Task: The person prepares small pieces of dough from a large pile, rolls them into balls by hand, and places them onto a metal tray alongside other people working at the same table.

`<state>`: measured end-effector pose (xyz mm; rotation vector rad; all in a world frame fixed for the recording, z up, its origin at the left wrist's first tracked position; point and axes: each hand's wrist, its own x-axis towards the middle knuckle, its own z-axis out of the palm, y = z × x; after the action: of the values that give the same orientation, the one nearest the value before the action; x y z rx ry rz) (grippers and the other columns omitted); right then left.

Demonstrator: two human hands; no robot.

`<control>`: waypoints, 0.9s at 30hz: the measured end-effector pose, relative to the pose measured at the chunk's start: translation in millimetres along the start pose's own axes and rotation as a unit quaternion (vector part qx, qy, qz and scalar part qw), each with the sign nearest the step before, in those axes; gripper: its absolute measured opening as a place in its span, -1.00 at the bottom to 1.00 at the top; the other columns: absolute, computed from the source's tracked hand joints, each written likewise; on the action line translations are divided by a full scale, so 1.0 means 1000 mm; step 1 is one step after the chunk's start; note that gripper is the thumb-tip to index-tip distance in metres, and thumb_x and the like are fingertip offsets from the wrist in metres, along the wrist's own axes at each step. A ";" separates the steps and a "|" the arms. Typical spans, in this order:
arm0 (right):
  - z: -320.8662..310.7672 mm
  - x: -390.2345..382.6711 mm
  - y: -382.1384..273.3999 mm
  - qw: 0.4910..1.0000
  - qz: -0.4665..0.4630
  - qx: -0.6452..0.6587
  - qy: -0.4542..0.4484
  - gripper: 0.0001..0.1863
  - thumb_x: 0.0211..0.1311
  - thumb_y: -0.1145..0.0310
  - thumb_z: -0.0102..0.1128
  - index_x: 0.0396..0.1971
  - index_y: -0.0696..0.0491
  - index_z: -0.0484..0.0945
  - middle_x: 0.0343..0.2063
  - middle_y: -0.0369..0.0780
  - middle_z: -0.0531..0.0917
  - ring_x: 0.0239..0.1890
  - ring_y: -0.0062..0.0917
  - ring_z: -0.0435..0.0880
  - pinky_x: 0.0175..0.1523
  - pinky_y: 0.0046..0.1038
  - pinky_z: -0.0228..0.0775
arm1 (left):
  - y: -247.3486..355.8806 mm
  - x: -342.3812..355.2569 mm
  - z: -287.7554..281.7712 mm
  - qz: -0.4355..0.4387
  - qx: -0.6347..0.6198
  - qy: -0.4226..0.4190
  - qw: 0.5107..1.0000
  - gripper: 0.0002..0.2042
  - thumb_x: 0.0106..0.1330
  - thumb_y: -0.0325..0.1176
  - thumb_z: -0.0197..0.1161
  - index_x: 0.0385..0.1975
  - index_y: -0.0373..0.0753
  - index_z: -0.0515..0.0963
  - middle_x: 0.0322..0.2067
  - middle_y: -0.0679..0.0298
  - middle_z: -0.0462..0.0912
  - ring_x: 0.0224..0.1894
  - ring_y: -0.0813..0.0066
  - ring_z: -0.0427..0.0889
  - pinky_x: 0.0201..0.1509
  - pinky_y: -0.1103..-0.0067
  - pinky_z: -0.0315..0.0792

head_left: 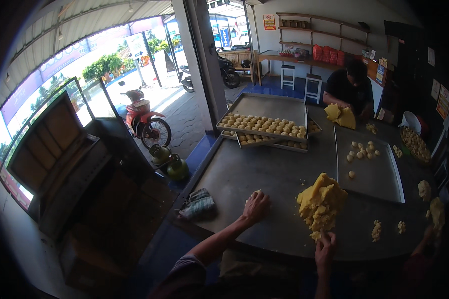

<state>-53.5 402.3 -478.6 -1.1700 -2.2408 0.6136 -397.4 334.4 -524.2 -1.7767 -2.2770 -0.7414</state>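
Observation:
My left hand [255, 207] rests on the dark metal tabletop [234, 169] with fingers curled over a small pale piece of dough [258, 191]. My right hand [325, 249] is closed at the lower edge of a large crumbly yellow mound [320, 202], around something short and too small to make out. A folded checked cloth [198, 203] lies left of my left hand. Small crumbly clumps [376, 230] lie to the right of my right hand.
Stacked trays [257, 102] of dough balls stand behind; a tray [371, 184] holds loose balls. A co-worker [349, 87] works beside yellow dough [340, 114]. Another person's arm [423, 244] is at right, near a basket of balls [413, 142]. Gas cylinders [177, 168] stand left.

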 end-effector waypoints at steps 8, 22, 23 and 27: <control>-0.008 0.008 0.004 0.994 0.081 -0.046 -0.055 -0.50 0.16 0.50 0.24 0.15 0.14 0.49 0.08 0.06 0.43 0.13 -0.02 0.44 0.22 -0.17 0.31 | 0.004 -0.007 -0.067 -0.201 -0.189 -0.053 0.960 -0.71 0.24 -0.24 0.21 -0.10 -0.21 0.63 -0.14 0.11 0.63 -0.04 0.03 0.57 0.03 0.26 0.46; -0.001 0.025 0.036 0.994 0.059 0.087 -0.002 -0.61 0.07 0.57 0.26 -0.03 0.19 0.61 -0.05 0.01 0.61 0.00 -0.11 0.56 0.07 -0.29 0.44 | -0.012 -0.018 -0.049 -0.184 -0.132 -0.022 0.974 -0.74 0.20 -0.26 0.29 -0.22 -0.30 0.61 -0.25 0.05 0.64 -0.05 0.05 0.58 0.06 0.29 0.44; -0.002 0.026 0.036 0.999 0.034 0.041 -0.001 -0.61 0.05 0.57 0.27 -0.04 0.19 0.62 -0.08 0.00 0.61 -0.02 -0.13 0.57 0.05 -0.29 0.44 | -0.012 -0.013 -0.050 -0.211 -0.145 -0.037 0.966 -0.73 0.20 -0.24 0.29 -0.23 -0.30 0.60 -0.26 0.05 0.64 -0.04 0.05 0.57 0.07 0.29 0.43; -0.013 0.029 0.025 0.989 -0.018 -0.124 -0.082 -0.60 0.06 0.55 0.26 -0.02 0.14 0.62 -0.16 -0.03 0.60 -0.06 -0.16 0.56 0.04 -0.28 0.44 | -0.001 -0.012 -0.054 -0.253 -0.113 -0.043 0.960 -0.70 0.21 -0.18 0.28 -0.22 -0.30 0.57 -0.23 0.03 0.63 0.00 0.03 0.55 0.08 0.28 0.42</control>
<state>-43.6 441.7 -476.7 -1.2321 -2.5290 0.4399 -403.8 298.1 -482.8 -1.3199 -2.8488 -1.0600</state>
